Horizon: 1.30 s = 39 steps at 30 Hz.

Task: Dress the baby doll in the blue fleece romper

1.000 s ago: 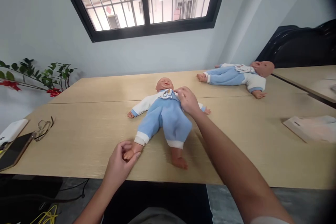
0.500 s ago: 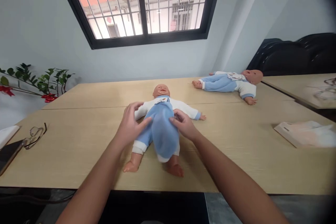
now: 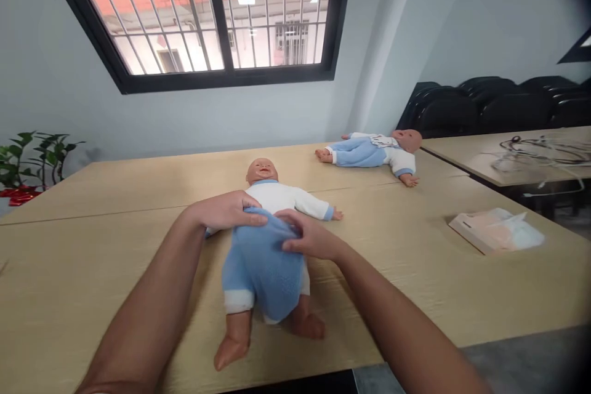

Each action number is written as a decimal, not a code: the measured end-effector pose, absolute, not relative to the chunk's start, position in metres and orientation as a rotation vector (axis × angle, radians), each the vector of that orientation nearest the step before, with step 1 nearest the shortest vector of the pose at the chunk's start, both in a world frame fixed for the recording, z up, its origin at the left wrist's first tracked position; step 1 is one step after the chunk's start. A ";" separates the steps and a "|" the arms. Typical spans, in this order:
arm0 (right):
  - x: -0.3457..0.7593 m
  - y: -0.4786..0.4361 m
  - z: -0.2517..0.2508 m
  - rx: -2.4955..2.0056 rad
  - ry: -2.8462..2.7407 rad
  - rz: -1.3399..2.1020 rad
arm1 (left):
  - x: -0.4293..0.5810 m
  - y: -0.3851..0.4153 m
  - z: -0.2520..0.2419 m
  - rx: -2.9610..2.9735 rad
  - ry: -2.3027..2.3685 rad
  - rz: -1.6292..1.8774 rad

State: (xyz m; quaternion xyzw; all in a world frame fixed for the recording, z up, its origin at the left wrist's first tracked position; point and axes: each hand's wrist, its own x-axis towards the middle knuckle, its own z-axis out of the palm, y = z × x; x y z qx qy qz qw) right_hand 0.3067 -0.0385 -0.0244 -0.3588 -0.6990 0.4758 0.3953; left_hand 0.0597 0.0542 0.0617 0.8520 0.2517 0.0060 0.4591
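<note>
A baby doll lies face up on the table, its head away from me and its bare feet towards me. It wears a white top with blue cuffs and collar, and blue trousers with white leg ends. My left hand is closed on the trousers' upper edge at the doll's waist, thumb on top. Across from it, my right hand pinches the same blue cloth between thumb and fingers. A fold of the cloth hangs loose between the doll's legs.
A second doll in similar clothes lies at the back right of the wooden table. An open tissue pack rests to the right. Tangled cables cover another table, with black chairs behind. A plant stands at left.
My hands have closed on the blue cloth's upper edge, which now lies lower, baring more of the white top. The view has turned right.
</note>
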 end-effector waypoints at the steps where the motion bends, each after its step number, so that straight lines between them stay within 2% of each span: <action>1: 0.307 -0.039 -0.024 -0.942 -1.868 1.203 | 0.061 0.054 0.061 2.086 0.589 0.050; 5: 0.299 -0.040 -0.031 -1.041 -1.833 1.224 | 0.073 0.049 0.053 2.093 0.519 0.115; 9: 0.298 -0.034 -0.043 -1.020 -1.523 1.172 | 0.081 0.046 0.043 2.282 0.594 0.002; 13: 0.305 -0.027 -0.050 -0.928 -1.335 1.275 | 0.079 0.050 0.039 2.373 0.534 -0.085; 18: 0.299 -0.029 -0.048 -0.829 -1.509 1.275 | 0.071 0.069 0.035 2.291 0.560 0.196; 23: 0.291 -0.031 -0.040 -1.073 -1.608 1.040 | 0.065 0.072 0.031 2.073 0.564 0.423; 26: 0.292 -0.027 -0.042 -1.102 -1.473 1.035 | 0.066 0.071 0.029 2.036 0.556 0.368; 32: 0.290 -0.026 -0.053 -0.925 -1.133 1.211 | 0.073 0.075 0.021 2.139 0.613 -0.007; 39: 0.288 -0.033 -0.051 -0.900 -1.123 1.224 | 0.074 0.075 0.025 2.217 0.653 0.318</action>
